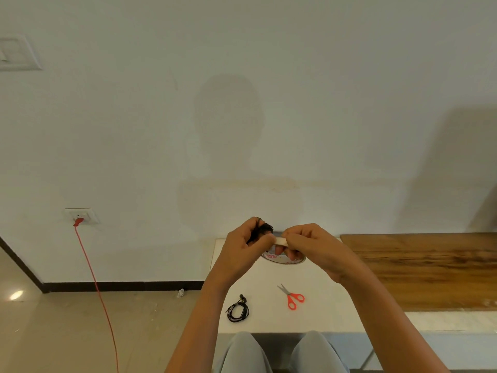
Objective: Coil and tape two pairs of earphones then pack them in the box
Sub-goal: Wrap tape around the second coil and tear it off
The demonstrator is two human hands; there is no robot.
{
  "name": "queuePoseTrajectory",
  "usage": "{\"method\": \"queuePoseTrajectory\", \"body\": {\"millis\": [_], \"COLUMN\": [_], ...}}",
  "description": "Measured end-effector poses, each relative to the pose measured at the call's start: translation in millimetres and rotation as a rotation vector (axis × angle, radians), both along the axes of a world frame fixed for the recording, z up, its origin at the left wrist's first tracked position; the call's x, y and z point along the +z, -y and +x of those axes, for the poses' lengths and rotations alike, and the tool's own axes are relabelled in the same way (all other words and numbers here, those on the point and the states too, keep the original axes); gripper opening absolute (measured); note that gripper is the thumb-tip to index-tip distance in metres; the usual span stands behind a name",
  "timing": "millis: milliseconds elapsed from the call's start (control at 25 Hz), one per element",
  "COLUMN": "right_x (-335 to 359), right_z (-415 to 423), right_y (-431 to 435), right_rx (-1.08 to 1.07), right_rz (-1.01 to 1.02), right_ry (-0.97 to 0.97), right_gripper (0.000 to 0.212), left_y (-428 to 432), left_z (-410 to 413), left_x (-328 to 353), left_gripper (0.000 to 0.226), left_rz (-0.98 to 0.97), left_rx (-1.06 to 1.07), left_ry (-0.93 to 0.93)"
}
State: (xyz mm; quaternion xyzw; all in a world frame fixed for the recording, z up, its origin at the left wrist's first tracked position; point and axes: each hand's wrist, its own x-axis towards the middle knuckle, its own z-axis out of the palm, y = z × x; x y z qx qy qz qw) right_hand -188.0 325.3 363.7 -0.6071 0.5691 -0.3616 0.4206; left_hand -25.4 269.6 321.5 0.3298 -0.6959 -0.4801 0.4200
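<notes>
Surface: a white surface (325, 316) in front of your knees carries the red-handled scissors (291, 297). To the right of the scissors, a brown wooden panel (430, 265) lies on it and reaches back to the wall.
Room: a pale wall (242, 76) rises behind the scissors, with a dark skirting board (121, 286) at its foot. A glossy beige floor (67, 332) spreads to the left of the scissors.
Wall fittings: far left of the scissors, a white socket (80, 215) holds a red plug, and its red cable (99, 292) drops to the floor. High above that sits a pale switch plate (18, 53).
Writing: red lettering runs round the core of the tape roll (271, 256), beyond the scissors; it is too small to read.
Left grip: your left hand (243, 246) is raised above and beyond the scissors, with its fingers curled round a black earphone bundle (262, 230).
Right grip: your right hand (309, 246), beside the left, pinches the cream tape strip (279, 240) where it meets the bundle. The roll sits just under this hand, and it is unclear whether it rests on the surface.
Second pair: the coiled earphones (238, 310) lie flat on the surface just left of the scissors, near its front edge.
Count: two earphone sets, one pair of scissors, one tape roll, one socket, one cable, one switch plate.
</notes>
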Motion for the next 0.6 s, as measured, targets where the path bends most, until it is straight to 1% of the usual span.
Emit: {"method": "queuePoseTrajectory", "body": {"millis": [80, 160, 200, 280, 360, 480, 600], "right_x": [2, 2, 1, -4, -9, -12, -12], "right_z": [-3, -5, -6, -9, -11, -10, -8], "right_y": [0, 0, -1, -1, -1, 0, 2], "right_rx": [0.037, 0.065, 0.058, 0.015, 0.008, 0.046, 0.053], "right_rz": [-0.003, -0.008, -0.015, -0.063, -0.139, -0.224, -0.264], "right_ry": [-0.037, -0.050, -0.052, -0.043, -0.053, -0.131, -0.163], "right_gripper": [0.037, 0.034, 0.028, 0.012, 0.005, 0.003, 0.010], "left_y": [-1, -2, -2, -3, -3, -5, -9], "left_z": [-1, -1, -1, 0, 1, -1, -7], "left_x": [1, -1, -2, -6, -8, -7, -6], "left_gripper": [0.013, 0.017, 0.019, 0.013, 0.008, 0.010, 0.011], "left_rz": [0.008, 0.071, 0.112, 0.181, 0.214, 0.239, 0.305], "left_rx": [0.002, -0.002, 0.003, 0.016, -0.004, -0.071, -0.104], "left_ry": [0.080, 0.045, 0.000, -0.058, -0.018, 0.058, -0.012]}}
